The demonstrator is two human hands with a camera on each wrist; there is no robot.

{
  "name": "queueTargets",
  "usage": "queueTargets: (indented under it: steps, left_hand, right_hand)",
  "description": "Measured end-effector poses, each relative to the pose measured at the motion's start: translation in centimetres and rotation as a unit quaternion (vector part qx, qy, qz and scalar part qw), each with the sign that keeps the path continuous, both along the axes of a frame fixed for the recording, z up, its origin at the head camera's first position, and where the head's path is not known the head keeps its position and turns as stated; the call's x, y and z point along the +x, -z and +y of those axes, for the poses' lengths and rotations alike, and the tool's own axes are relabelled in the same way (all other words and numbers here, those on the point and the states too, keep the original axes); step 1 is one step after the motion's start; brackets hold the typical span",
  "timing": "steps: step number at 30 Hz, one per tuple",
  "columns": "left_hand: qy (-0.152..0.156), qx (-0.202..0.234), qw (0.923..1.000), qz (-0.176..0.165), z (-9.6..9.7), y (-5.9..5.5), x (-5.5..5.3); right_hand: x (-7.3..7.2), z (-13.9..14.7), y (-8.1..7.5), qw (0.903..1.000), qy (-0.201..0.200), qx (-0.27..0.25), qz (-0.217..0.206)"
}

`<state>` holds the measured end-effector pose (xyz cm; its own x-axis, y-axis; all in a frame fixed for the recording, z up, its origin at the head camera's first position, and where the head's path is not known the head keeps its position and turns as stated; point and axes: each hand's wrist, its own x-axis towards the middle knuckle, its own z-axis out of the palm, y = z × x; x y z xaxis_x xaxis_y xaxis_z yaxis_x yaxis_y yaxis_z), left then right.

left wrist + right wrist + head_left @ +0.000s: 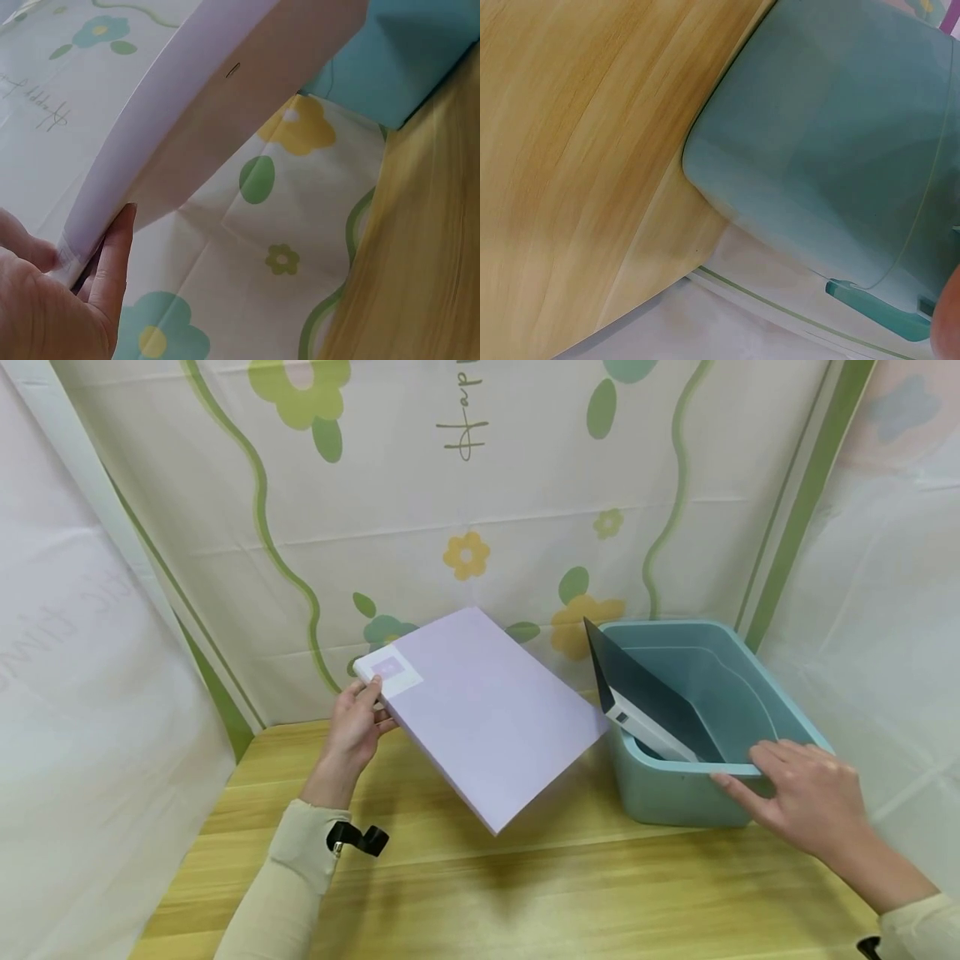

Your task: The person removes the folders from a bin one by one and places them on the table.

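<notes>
My left hand [354, 727] pinches a lavender folder [487, 718] near its left corner, thumb on top beside a white label [390, 671] and fingers beneath. The folder is held tilted above the table, its right corner close to the bin's rim. In the left wrist view the folder [187, 97] shows its edge and underside. My right hand [813, 793] grips the front right rim of a teal plastic bin [675, 797], fingers over the edge and thumb along the front. Leaning inside the bin is a black folder [648, 689] with a white spine, its upper corner sticking out.
The wood-grain table [570, 893] runs under both arms. A white cloth backdrop [525, 485] with printed flowers stands right behind the bin and folder. White side curtains [82, 693] close in the space left and right. A teal handle [877, 311] shows on the bin's side.
</notes>
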<state>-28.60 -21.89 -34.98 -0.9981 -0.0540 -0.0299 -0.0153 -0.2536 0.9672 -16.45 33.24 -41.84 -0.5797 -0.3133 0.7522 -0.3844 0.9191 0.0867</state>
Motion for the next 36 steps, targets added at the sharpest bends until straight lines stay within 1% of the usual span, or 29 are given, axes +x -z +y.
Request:
queueTargets:
  steps: [6, 11, 17, 20, 25, 31, 36]
  left_hand:
    - [0.018, -0.012, 0.9997, -0.008, 0.1, 0.0, -0.3]
    - [0.029, -0.018, 0.9993, -0.012, 0.2, 0.2, -0.7]
    - [0.04, -0.005, 0.999, -0.016, 0.2, 0.6, -1.1]
    - [0.048, 0.002, 0.9986, -0.022, 0.2, 0.9, -1.4]
    - [0.069, -0.002, 0.9973, -0.026, 0.1, 1.3, -1.7]
    - [0.098, -0.012, 0.995, -0.017, 0.2, 1.7, -2.1]
    - [0.112, -0.022, 0.9933, -0.017, 0.4, 1.9, -2.2]
  right_hand:
    - [0.0, 0.0, 0.0, 1.0, 0.0, -0.002, 0.002]
    - [0.0, -0.1, -0.1, 1.0, -0.001, -0.003, 0.002]
    - [0.1, -0.3, -0.2, 1.0, 0.004, -0.002, -0.006]
    - [0.1, -0.2, -0.2, 1.0, 0.004, -0.001, -0.002]
    - [0.0, -0.3, -0.2, 1.0, 0.0, 0.001, 0.006]
    - [0.0, -0.5, -0.3, 0.9999, -0.002, 0.001, 0.012]
    - [-0.1, -0.3, -0.2, 0.9999, -0.001, 0.0, 0.013]
